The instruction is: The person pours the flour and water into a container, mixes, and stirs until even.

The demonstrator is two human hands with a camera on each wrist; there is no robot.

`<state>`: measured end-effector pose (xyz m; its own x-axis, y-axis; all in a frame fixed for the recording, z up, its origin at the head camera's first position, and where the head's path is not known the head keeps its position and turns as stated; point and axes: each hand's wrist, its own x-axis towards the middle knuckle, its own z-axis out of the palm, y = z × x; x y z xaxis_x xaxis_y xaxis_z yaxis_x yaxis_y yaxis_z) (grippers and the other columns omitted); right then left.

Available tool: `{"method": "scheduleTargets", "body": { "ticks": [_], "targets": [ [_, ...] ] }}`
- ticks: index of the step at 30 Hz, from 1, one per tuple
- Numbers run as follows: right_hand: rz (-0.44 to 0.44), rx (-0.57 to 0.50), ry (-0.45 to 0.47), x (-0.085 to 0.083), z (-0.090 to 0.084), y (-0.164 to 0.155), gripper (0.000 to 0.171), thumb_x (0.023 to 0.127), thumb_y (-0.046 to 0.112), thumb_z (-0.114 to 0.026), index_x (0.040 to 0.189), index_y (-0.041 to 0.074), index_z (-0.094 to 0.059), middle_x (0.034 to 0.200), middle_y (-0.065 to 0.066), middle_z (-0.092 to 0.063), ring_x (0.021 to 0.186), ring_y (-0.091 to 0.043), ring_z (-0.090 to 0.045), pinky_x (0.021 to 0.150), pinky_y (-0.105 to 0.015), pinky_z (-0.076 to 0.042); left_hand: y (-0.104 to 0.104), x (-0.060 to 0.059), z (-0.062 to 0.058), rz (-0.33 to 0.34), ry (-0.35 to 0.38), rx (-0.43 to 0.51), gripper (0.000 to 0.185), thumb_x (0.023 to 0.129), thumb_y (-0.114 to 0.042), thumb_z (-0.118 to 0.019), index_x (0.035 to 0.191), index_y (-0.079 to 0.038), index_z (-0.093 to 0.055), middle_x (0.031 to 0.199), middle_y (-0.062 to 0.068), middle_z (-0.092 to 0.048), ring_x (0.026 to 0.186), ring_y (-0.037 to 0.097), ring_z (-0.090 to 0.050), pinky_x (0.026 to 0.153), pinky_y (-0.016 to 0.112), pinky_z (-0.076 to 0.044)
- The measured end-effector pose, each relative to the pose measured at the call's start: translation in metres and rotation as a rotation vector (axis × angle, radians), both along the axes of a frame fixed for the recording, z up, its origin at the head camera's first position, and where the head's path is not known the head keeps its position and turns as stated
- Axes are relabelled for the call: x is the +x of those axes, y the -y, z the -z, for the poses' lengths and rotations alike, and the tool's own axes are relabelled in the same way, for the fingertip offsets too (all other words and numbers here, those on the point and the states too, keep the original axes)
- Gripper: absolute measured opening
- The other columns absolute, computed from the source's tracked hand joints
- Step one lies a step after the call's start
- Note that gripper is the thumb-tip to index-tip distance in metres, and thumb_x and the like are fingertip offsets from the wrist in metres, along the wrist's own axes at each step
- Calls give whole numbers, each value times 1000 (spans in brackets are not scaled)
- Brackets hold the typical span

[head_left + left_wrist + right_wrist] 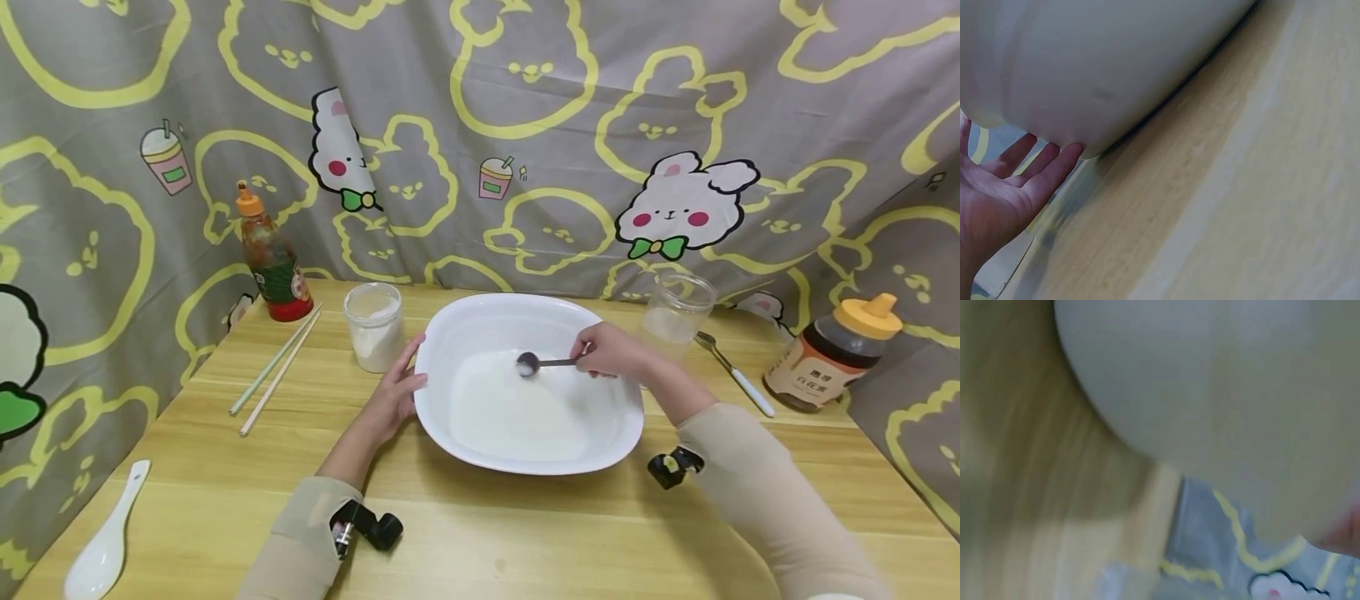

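Nearest on the wooden surface [525,533] sits the white dish [480,450], its long axis running left to right between the two forearms. The left hand [393,400] lies against the dish's left rim with fingers [1054,169] straight and relaxed, touching the outer wall rather than gripping it (the left wrist view shows them just under the curve of the wall). The right hand [611,352] is over the dish's far right part, its fingers pinched on the handle of a small spoon [542,363]. The spoon's long axis runs leftward from that hand, the bowl end hanging over the white contents near the dish's middle; whether it touches them cannot be told. Farther back, a jar [372,327] of white powder stands just left of the dish, nearer the left hand, and an open clear jar [677,315] stands just beyond the right hand.
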<state>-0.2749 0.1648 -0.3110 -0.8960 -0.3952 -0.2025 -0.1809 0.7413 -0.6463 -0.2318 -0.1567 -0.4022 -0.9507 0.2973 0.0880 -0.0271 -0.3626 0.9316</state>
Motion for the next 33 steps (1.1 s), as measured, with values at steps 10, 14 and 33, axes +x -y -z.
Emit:
{"method": "scheduleTargets", "body": {
  "ticks": [10,14,33],
  "targets": [
    [-89,-156,152,13,14,29,15,73,0,-56,87,-5,-59,51,-5,-50,38,-10,-32,37,-21,-26,-2,0,-2,-6,-4,-9,69,79,-11,-48,139,-22,-17,131,23,-27,107,43,-36,74,46,-44],
    [-173,-129,187,25,11,23,14,73,-1,-56,86,-5,-60,49,-3,-49,37,-9,-30,37,-20,-25,-2,0,-2,-6,-9,-13,68,80,-11,-47,139,-22,-16,130,24,-27,106,41,-39,73,43,-46],
    [20,151,-54,10,-17,-31,12,70,0,-54,80,-3,-61,55,-4,-51,47,-13,-43,42,-24,-34,1,-1,0,-1,5,1,69,80,-10,-48,139,-22,-15,131,24,-26,100,34,-46,69,39,-48]
  ]
}}
